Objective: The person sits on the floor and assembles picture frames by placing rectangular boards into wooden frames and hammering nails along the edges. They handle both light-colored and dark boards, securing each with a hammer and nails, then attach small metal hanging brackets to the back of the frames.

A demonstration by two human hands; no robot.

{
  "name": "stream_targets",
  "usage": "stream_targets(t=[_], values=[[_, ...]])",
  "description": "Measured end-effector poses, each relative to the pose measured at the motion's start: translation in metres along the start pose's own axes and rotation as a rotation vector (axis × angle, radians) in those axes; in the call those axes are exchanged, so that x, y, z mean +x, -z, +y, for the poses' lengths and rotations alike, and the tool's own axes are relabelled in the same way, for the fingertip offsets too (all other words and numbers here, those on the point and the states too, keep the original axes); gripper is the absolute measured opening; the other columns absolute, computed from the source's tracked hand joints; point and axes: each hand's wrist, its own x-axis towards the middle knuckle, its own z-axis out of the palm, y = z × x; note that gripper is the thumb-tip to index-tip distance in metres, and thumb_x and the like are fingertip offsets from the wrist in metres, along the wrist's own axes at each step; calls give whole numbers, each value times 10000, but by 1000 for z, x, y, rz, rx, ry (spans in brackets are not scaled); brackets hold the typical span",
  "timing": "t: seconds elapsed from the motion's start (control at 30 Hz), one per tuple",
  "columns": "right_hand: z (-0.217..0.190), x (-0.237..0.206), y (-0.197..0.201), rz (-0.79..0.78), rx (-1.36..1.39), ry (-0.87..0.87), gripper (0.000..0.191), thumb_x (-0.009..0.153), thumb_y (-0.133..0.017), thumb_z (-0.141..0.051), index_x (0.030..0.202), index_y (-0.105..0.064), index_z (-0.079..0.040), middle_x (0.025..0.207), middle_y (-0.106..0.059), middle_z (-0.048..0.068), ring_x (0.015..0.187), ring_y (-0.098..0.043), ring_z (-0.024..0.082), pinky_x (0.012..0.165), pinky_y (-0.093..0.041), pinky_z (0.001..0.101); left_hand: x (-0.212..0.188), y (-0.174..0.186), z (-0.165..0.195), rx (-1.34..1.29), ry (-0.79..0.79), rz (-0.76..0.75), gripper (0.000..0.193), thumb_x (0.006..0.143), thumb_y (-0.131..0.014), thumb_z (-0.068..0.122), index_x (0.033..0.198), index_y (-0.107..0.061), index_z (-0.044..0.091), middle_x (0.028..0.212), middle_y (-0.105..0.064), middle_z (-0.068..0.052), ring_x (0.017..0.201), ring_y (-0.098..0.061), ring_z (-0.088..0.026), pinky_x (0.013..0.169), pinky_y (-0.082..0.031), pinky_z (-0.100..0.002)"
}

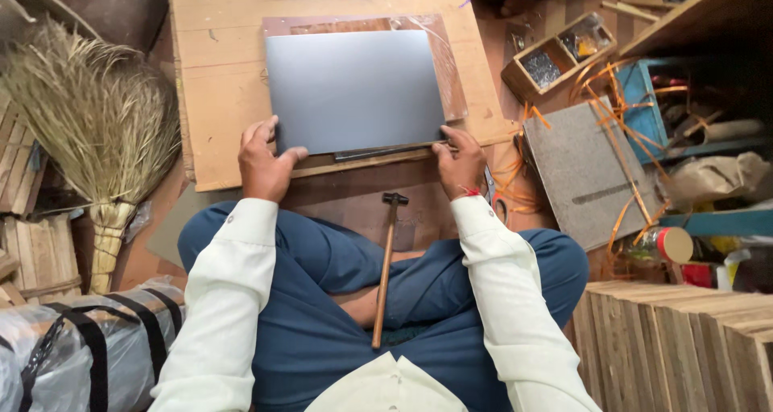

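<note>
The grey sheet (354, 90) lies flat on a brown backing board (447, 66), which shows as a narrow strip along the sheet's far edge and a wider strip along its right edge; both rest on a pale wooden board (217, 50) that serves as the worktop on the floor; the sheet's near edge runs just inside the worktop's near edge, with a dark thin strip (386, 150) lying along it; bare wood lies open to the left of the sheet and beyond its far edge; to the right the room is tight, with a small wooden tray of nails (555, 54) near the worktop's right corner and a grey slab (584, 170) beside orange strapping (612, 86).

The left hand (264, 161) sits at the sheet's near left corner; thumb and fingers (266, 127) are curled onto the corner, pressing it rather than closing round it; the wrist is bent back toward the body, white sleeve running down to the left knee. The right hand (460, 162) sits at the near right corner; its fingers (455, 136) pinch the end of the dark strip against the sheet's edge; that forearm angles in from the right.

A hammer (385, 259) lies untouched between the two forearms, head toward the worktop, handle across the crossed blue-trousered legs; a straw broom (97, 130) lies well to the left; stacked wooden slats (676, 339) stand near right.
</note>
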Motion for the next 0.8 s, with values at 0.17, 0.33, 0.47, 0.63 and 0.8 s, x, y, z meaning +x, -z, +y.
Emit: stream_targets(t=[0.17,0.33,0.47,0.63,0.8], values=[[-10,0,2,35,-27,57,309,775,-811,-29,1080,-772,-49,1109,-757,154,1023,-738,292,922,-578,361,-4,6,17,136,-8,-65,619,632,-899,8,1225,-722,-17,1255,-708,-184,1024,-690,-305,912,-567,-376],[-13,-2,2,70,-22,17,246,781,-826,-48,1021,-780,-68,1004,-768,133,944,-750,279,876,-586,350,7,13,21,61,49,-76,578,633,-905,22,1191,-753,14,1140,-744,-158,932,-730,-232,848,-605,-323],[-17,-2,6,83,-16,-9,254,778,-834,-51,1026,-782,-63,953,-752,131,880,-737,286,820,-574,362,10,16,20,98,51,-108,579,626,-926,45,1180,-762,18,1068,-756,-153,868,-717,-214,806,-602,-318],[-17,-2,7,68,42,-18,268,750,-843,-32,1012,-792,-60,928,-739,121,841,-734,269,777,-573,341,11,18,13,130,-77,-148,574,635,-936,49,1177,-757,-14,1063,-751,-168,819,-685,-219,771,-578,-340],[-7,-4,-1,135,92,-13,231,750,-847,5,967,-795,-57,925,-754,100,843,-752,221,774,-595,314,14,15,4,88,-41,-134,582,619,-945,53,1169,-764,0,1021,-757,-144,792,-670,-194,764,-576,-318]])
